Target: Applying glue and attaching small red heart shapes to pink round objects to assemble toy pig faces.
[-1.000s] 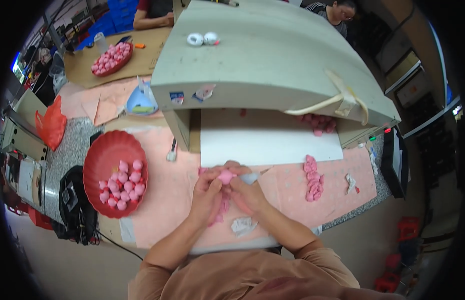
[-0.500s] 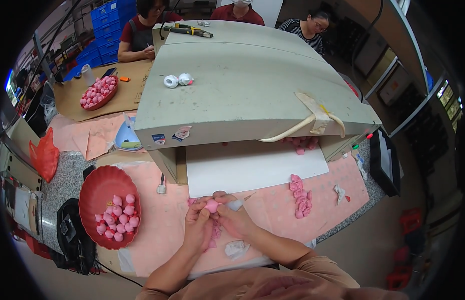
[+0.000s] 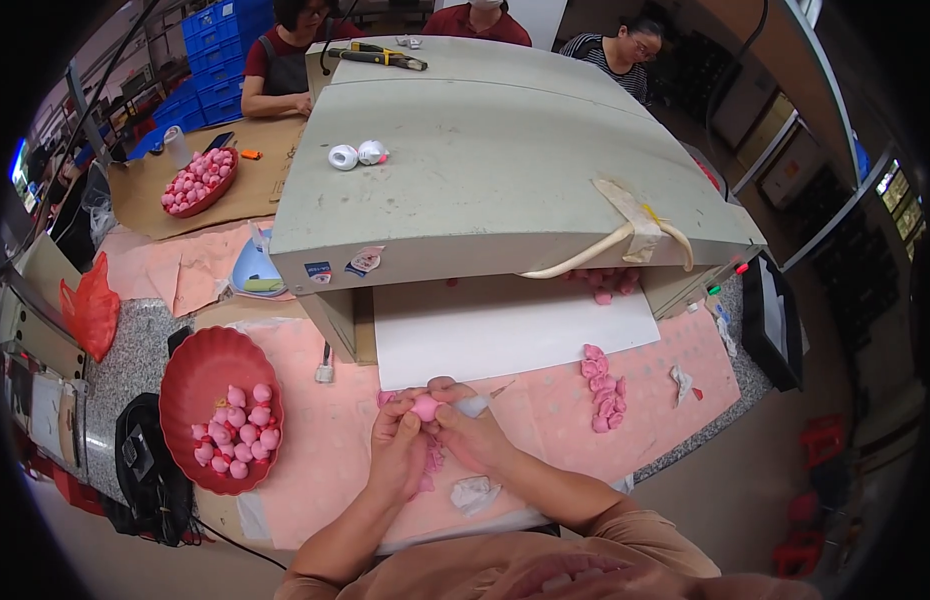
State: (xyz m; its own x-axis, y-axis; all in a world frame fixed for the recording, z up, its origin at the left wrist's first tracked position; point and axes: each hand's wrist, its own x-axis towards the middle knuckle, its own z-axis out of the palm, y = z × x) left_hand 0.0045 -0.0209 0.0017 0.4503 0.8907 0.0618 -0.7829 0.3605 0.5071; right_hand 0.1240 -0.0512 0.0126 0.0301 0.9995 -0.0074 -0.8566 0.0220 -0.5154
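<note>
A small round pink piece point(image 3: 425, 407) is pinched between the fingertips of both my hands, above the pink-covered table. My left hand point(image 3: 393, 446) is closed on its left side. My right hand point(image 3: 469, 438) grips it from the right and also keeps a small whitish bottle point(image 3: 474, 406) with a thin needle-like tip tucked in its fingers. Under and between my wrists lie loose pink pieces point(image 3: 426, 484), partly hidden. A crumpled white tissue point(image 3: 474, 495) is beside my right wrist.
To the left stands a red scalloped bowl point(image 3: 200, 375) with several pink balls. A grey metal hood point(image 3: 505, 150) rises ahead over a white sheet point(image 3: 505, 335). Flat pink pieces point(image 3: 604, 390) lie to the right. Another filled red bowl point(image 3: 228, 186) and several people are farther off.
My hands stay together on the pink piece, with only a slight shift of the fingers. The bottle's needle tip shows more clearly. The whole view has shifted slightly.
</note>
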